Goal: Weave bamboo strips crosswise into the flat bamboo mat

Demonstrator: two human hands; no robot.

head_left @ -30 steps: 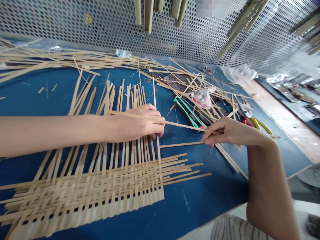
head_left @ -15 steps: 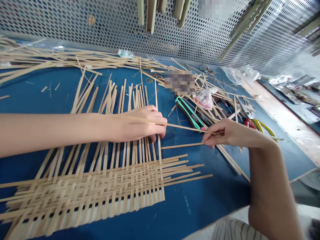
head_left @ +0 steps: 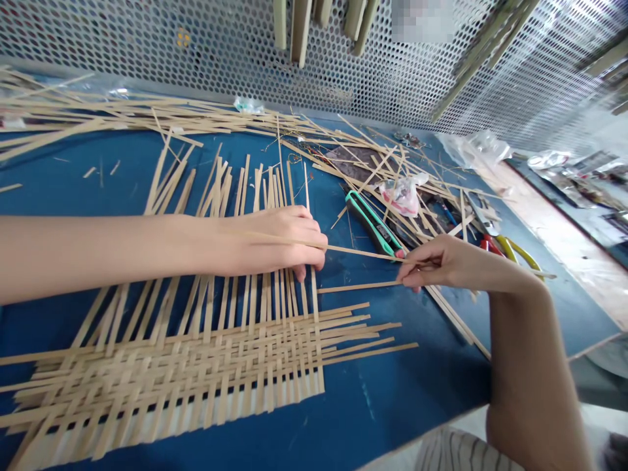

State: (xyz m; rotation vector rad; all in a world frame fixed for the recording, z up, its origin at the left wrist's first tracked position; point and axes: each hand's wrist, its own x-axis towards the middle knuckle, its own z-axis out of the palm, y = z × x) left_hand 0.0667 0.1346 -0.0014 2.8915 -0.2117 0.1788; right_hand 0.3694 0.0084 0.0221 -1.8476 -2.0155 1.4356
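Observation:
A partly woven mat of thin bamboo strips lies flat, its long upright strips fanning away from me. My left hand rests across those uprights near the right end, fingers curled down around some of them; which ones is partly hidden. My right hand is to the right of the mat, thumb and fingers pinched on a thin bamboo strip. That length reaches left to the outermost upright. Another thin length runs from the same pinch over the back of my left hand.
A green-and-black utility knife lies beyond my hands, near a small plastic bag and red-and-yellow-handled pliers. Loose strips pile along the back, below a perforated metal panel. The blue tabletop ends at the lower right.
Both hands keep nearly the same position and hold. The view has shifted very slightly.

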